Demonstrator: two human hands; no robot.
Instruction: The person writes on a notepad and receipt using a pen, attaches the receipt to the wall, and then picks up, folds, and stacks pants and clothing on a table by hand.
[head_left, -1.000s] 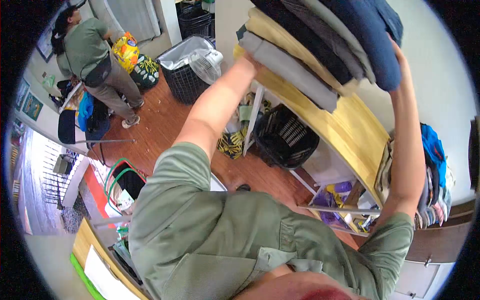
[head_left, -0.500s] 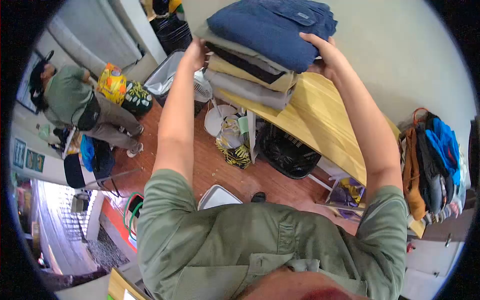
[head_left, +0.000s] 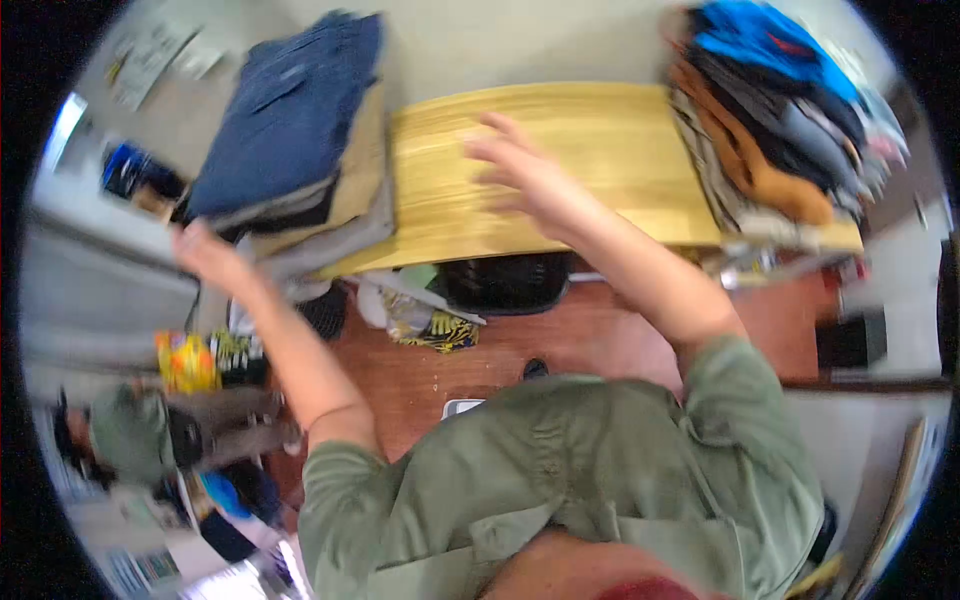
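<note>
A stack of folded clothes (head_left: 290, 120) stands at the left end of the wooden shelf (head_left: 560, 130), with navy trousers on top and black, beige and grey pieces beneath. My left hand (head_left: 210, 258) is at the stack's near left corner. Motion smears its fingers, and whether it touches the cloth is unclear. Over the bare wood right of the stack is my right hand (head_left: 520, 175), its fingers apart and nothing in them. Heaped clothes (head_left: 770, 120) in blue, black, brown and grey lie at the shelf's right end.
Below the shelf are a black basket (head_left: 510, 283) and a patterned bag (head_left: 430, 322) on the reddish floor. A person (head_left: 140, 430) in a green shirt is at the lower left, near a yellow-orange bag (head_left: 187, 360). A white container (head_left: 462, 407) shows by my body.
Both hands were at the sides of the folded stack. My right hand has come off it toward the right and opened. The view has turned right, bringing the heaped clothes nearer the top.
</note>
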